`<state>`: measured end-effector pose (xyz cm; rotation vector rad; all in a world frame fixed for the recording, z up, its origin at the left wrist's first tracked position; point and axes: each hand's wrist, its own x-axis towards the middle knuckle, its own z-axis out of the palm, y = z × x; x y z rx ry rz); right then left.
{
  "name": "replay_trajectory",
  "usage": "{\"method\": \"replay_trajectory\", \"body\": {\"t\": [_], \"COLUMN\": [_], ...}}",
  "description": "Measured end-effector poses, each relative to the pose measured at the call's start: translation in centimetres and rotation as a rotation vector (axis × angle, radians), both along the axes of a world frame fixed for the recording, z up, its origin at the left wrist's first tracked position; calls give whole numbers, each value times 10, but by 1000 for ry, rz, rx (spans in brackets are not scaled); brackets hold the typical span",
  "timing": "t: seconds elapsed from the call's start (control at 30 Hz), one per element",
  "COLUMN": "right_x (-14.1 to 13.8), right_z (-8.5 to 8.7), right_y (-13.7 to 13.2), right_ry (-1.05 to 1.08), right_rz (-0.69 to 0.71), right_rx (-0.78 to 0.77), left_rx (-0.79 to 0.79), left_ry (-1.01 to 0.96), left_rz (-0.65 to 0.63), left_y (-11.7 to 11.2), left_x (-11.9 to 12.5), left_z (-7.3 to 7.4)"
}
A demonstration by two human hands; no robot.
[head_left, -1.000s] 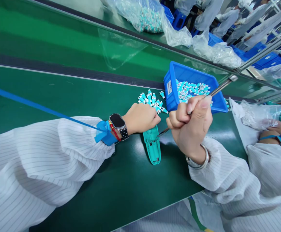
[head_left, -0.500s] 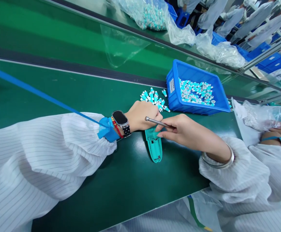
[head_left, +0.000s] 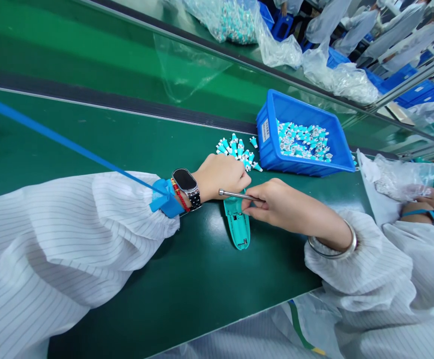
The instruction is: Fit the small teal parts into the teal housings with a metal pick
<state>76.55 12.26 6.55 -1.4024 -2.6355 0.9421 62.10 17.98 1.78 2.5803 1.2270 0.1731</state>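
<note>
While the left hand (head_left: 222, 174) is curled over the far end of the teal housing (head_left: 239, 232), its grip is closed on that end; the fingertips are hidden from view. The housing lies on the green table (head_left: 187, 294), between the two hands, with its hollow interior facing up and its rounded end toward the person. The right hand (head_left: 284, 205) has its grip closed on a slim metal rod (head_left: 235, 194), pinched between thumb and fingers just above the housing; the knobbed end points left, beside the left hand. Small teal-and-white parts (head_left: 235, 149) lie loose beyond the left hand. To their right, a blue bin (head_left: 310, 168) contains further parts of the same type. A smartwatch (head_left: 185, 180) and a blue wrist strap (head_left: 71, 146) are fitted on the left arm.
</note>
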Motion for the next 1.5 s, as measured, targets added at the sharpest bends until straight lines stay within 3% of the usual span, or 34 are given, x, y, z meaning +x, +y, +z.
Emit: {"method": "replay_trajectory", "body": {"t": [0.17, 0.37, 0.83, 1.0, 1.23, 1.5], "right_x": [-4, -4, -13, -19, -42, -61], "right_z": [5, 3, 5, 8, 19, 2], "right_y": [-13, -24, -32, -33, -35, -43], "right_ry": [-204, -153, -533, -543, -702, -612], "right_rz": [-12, -28, 194, 219, 198, 197], "right_rx": [100, 237, 466, 443, 267, 335], "left_rx": [19, 8, 50, 49, 21, 20], "left_ry": [-10, -29, 6, 16, 35, 110], "left_rz": [-10, -14, -14, -13, -19, -39], "left_y": [-1, -1, 0, -1, -1, 2], "left_x": [-1, -1, 0, 1, 0, -5], "left_z": [0, 0, -2, -2, 0, -2]}}
